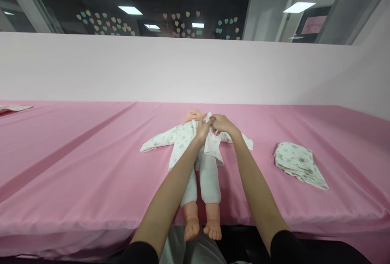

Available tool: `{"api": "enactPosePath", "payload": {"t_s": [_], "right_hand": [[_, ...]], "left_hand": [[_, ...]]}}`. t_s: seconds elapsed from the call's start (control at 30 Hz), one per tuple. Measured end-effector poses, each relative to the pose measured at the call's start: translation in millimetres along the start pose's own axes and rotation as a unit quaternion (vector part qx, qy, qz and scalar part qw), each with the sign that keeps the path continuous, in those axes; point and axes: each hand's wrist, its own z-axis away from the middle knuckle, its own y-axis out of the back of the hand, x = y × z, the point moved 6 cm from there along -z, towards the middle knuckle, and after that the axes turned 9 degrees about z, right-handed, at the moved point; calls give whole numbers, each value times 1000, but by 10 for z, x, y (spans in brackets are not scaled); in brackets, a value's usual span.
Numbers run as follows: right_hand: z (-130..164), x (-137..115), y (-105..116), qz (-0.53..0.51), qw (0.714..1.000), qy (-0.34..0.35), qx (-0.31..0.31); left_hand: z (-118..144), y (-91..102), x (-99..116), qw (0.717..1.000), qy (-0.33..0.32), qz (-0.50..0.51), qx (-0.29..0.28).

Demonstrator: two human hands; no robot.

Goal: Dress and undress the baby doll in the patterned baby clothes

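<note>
A baby doll (209,178) lies on its back, its feet at the table's front edge and its head at the far end. Over its upper body is a white, small-patterned baby shirt (183,139) with the sleeves spread to both sides. My left hand (203,129) is at the doll's chest, fingers closed on the shirt's front edge. Close beside it, my right hand (222,124) pinches the raised right front panel of the shirt near the collar. My fingertips meet there and partly hide the cloth between them.
Folded patterned baby clothing (297,162) lies to the right on the pink sheet (91,174). At the far left edge is a pale flat item (14,108), partly cut off. A white wall (152,69) rises behind the table, with dark windows above it.
</note>
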Motion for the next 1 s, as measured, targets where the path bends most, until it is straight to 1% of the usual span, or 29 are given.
{"api": "enactPosePath", "payload": {"t_s": [0.03, 0.1, 0.17, 0.2, 0.27, 0.37, 0.43, 0.47, 0.5, 0.53, 0.57, 0.6, 0.63, 0.67, 0.73, 0.8, 0.9, 1.0], "right_hand": [[-19, 16, -28, 18, 1000, 3, -4], [-37, 26, -54, 45, 999, 10, -3], [-33, 27, -66, 48, 999, 9, -7], [-26, 28, -77, 44, 999, 5, -17], [-9, 26, -118, 40, 998, 0, -48], [-1, 31, -193, 68, 994, -2, -88], [-12, 41, -244, 82, 991, -6, -104], [-20, 38, -269, 81, 991, -6, -110], [-26, 27, -296, 74, 990, -3, -117], [-30, 8, -323, 64, 990, 3, -124], [-31, -16, -349, 55, 990, 8, -131], [-27, -38, -375, 52, 989, 9, -141], [-21, -55, -397, 56, 987, 7, -150], [-13, -69, -415, 63, 985, 4, -158], [-3, -90, -429, 79, 983, 3, -164], [-14, -101, -407, 89, 985, 12, -150], [-75, -63, -355, 118, 987, 10, -107], [-134, -19, -401, 186, 981, -3, -52]], "left_hand": [[29, -4, 5, 1000, -13, -2, 27], [102, 42, 60, 994, -59, -29, 89], [194, 143, 167, 980, -110, -97, 133], [242, 214, 228, 972, -128, -132, 143], [341, 396, 340, 962, -144, -185, 140], [528, 788, 445, 960, -135, -210, 130], [696, 1068, 464, 951, -119, -244, 151], [781, 1176, 435, 947, -93, -264, 156], [860, 1237, 376, 948, -56, -279, 143], [933, 1249, 301, 951, -19, -285, 116], [1000, 1211, 225, 955, 9, -286, 79], [1057, 1134, 163, 958, 22, -284, 41], [1098, 1038, 122, 959, 18, -284, 12], [1120, 942, 101, 958, 4, -288, -3], [1102, 789, 80, 953, -26, -301, -6], [1016, 713, 50, 953, -42, -301, 1], [836, 732, -34, 954, -59, -294, 18], [682, 788, -137, 953, -65, -294, 34]]}}
